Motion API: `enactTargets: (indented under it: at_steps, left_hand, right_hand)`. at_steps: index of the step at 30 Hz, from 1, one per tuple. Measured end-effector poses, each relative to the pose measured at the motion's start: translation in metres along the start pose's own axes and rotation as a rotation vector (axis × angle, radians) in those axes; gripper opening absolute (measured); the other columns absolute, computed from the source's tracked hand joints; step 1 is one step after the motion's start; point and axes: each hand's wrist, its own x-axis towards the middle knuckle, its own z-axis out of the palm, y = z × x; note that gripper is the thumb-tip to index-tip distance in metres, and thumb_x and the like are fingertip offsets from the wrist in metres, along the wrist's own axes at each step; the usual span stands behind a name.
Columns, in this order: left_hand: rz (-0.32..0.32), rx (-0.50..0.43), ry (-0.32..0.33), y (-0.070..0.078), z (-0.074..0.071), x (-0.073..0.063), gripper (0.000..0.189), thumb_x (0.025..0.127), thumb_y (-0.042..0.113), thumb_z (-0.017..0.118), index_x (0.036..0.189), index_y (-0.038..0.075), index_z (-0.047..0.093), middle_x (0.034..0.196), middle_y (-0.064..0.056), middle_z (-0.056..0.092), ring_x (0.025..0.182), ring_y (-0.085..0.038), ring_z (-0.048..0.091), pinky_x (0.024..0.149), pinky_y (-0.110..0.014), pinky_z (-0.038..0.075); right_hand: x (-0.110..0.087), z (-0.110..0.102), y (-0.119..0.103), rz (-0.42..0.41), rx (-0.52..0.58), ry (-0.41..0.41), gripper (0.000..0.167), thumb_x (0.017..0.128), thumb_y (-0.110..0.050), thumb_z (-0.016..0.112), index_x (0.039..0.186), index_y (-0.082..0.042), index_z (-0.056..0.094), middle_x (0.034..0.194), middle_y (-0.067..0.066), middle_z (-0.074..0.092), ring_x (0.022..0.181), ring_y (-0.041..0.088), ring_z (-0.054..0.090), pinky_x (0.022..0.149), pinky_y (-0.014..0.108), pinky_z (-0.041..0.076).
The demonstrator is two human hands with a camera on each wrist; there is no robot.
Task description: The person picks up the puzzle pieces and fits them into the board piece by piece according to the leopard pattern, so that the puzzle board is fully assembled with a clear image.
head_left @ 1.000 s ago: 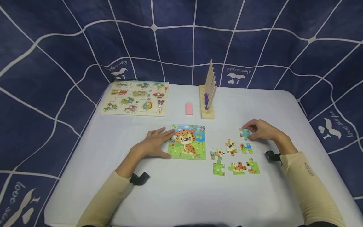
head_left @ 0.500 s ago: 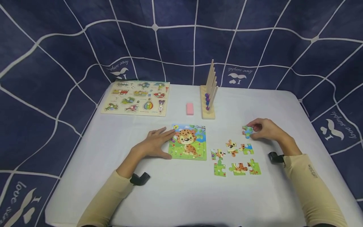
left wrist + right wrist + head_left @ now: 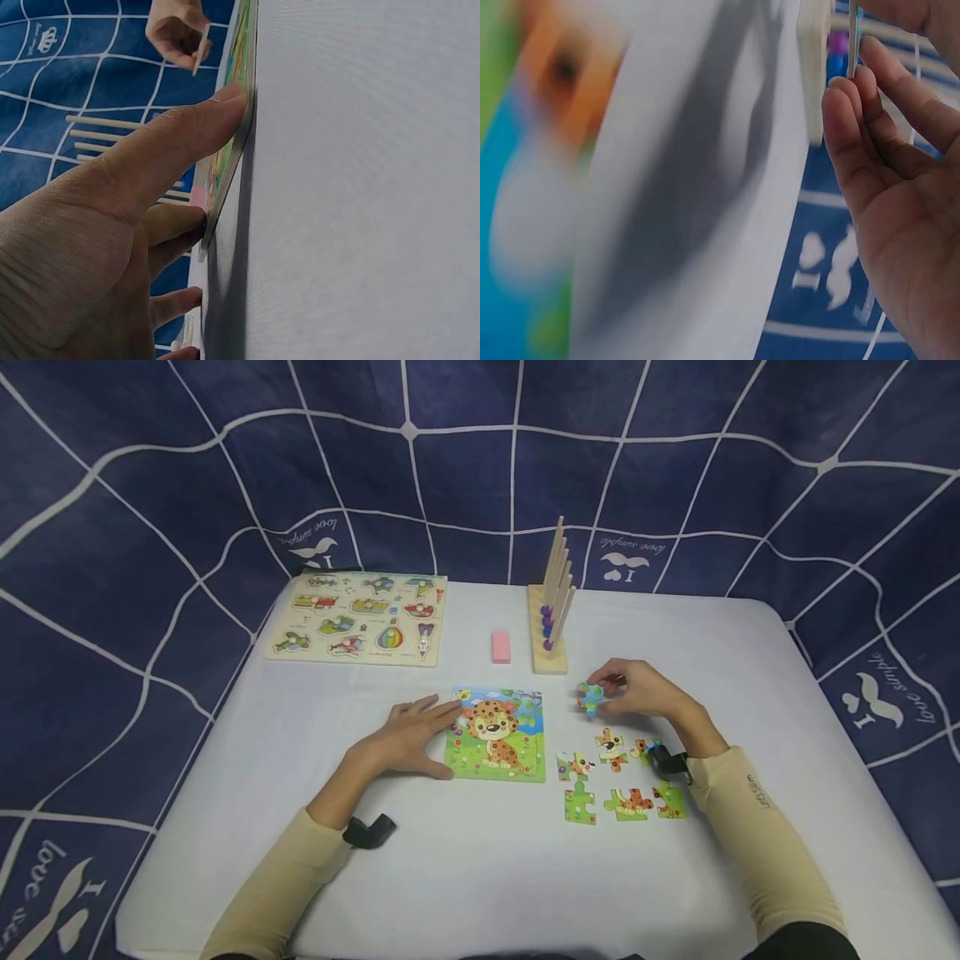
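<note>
A square leopard-cub picture puzzle board [image 3: 498, 739] lies on the white table. My left hand [image 3: 405, 739] rests at its left side, fingers fairly straight, thumb and fingertips touching the edge. In the left wrist view the thumb [image 3: 187, 131] presses along the board's edge. My right hand [image 3: 641, 689] pinches a blue-and-green jigsaw piece [image 3: 590, 698] between thumb and fingers, to the right of the board. Seen edge-on in the right wrist view, that piece [image 3: 853, 37] looks thin. Several loose jigsaw pieces [image 3: 630, 805] lie below the right hand, one partly hidden by the wrist camera.
A wooden stand with upright pegs and beads [image 3: 550, 660] is behind the right hand. Left of it sit a pink block [image 3: 501, 647] and a vehicle-shape peg board [image 3: 360, 618]. A dark blue curtain [image 3: 465, 468] with white lines surrounds the table's back.
My right hand has moved left with the pinched jigsaw piece, from the far right toward the board. Its wrist now overlaps one loose piece. The left hand stays in place.
</note>
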Motion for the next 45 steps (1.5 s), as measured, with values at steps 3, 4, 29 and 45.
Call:
enactTargets:
  at_steps: [3,4,29,45]
  left_hand:
    - [0.003,0.004,0.004,0.000,0.001,0.000,0.106,0.070,0.060,0.078,0.155,0.023,0.027,0.164,0.003,0.022,0.151,-0.034,0.014,0.115,-0.060,0.020]
    - [0.003,0.004,0.005,0.000,0.001,0.000,0.106,0.070,0.060,0.078,0.155,0.023,0.028,0.164,0.003,0.022,0.151,-0.034,0.014,0.115,-0.060,0.020]
    - [-0.009,0.003,0.008,-0.003,0.004,0.000,0.110,0.070,0.063,0.077,0.156,0.026,0.021,0.164,0.006,0.018,0.153,-0.031,0.010,0.119,-0.057,0.015]
    - [-0.005,-0.002,0.015,-0.002,0.003,-0.001,0.108,0.070,0.061,0.078,0.156,0.025,0.022,0.164,0.006,0.019,0.153,-0.031,0.010,0.119,-0.058,0.015]
  right_hand:
    - [0.011,0.013,-0.013,-0.039,0.020,-0.029,0.040,0.071,-0.009,0.081,0.110,-0.004,0.070,0.096,0.008,0.066,0.086,0.019,0.058,0.084,0.038,0.052]
    - [0.015,0.017,-0.017,-0.056,0.020,-0.037,0.040,0.071,-0.010,0.082,0.109,-0.005,0.070,0.097,0.007,0.066,0.085,0.018,0.058,0.082,0.037,0.052]
    - [0.055,0.059,-0.058,-0.148,-0.090,-0.141,0.042,0.072,-0.014,0.080,0.113,-0.005,0.071,0.098,0.004,0.065,0.085,0.015,0.057,0.078,0.028,0.052]
    - [0.052,0.064,-0.070,-0.161,-0.040,-0.128,0.034,0.078,-0.014,0.079,0.110,-0.004,0.072,0.102,0.008,0.067,0.089,0.017,0.061,0.081,0.031,0.054]
